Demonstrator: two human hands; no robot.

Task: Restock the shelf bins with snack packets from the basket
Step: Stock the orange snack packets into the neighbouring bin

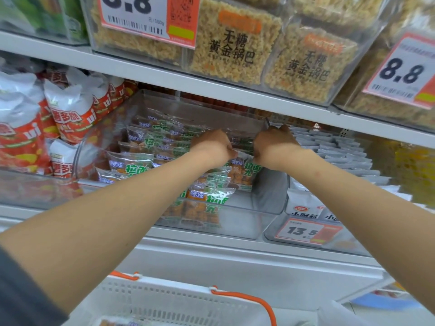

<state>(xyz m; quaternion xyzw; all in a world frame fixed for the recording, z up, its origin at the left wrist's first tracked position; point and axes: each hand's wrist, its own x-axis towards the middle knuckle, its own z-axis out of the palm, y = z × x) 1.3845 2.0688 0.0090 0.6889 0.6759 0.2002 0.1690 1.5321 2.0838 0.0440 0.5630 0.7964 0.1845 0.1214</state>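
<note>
**Grip.** The left hand (pixel 211 144) and right hand (pixel 274 143) are both inside the clear bin (pixel 270 198), backs toward the camera. The left hand's fingers are curled onto the top seam of one green-labelled snack packet (pixel 243 169), grasping it. The right hand touches the same packet's opposite corner. Its fingers are hidden, so its state cannot be told.

**Governing relation.** The packet stands on edge directly between the hands and just below them, with its long axis running from hand to hand. Both hands are equally near. Judgement: the seating move is straight down.

**Containers.**
- Clear bin: rows of matching packets left of the grip, beyond it and on the near side. There is bare floor below the right hand, toward the front wall.
- Adjacent bin, right of the grip: white packets (pixel 341 156).
- Left of the grip: red-and-white bags (pixel 70 114).
- Basket (pixel 164 300): well below the grip, toward the person. Its contents are barely visible.
</note>
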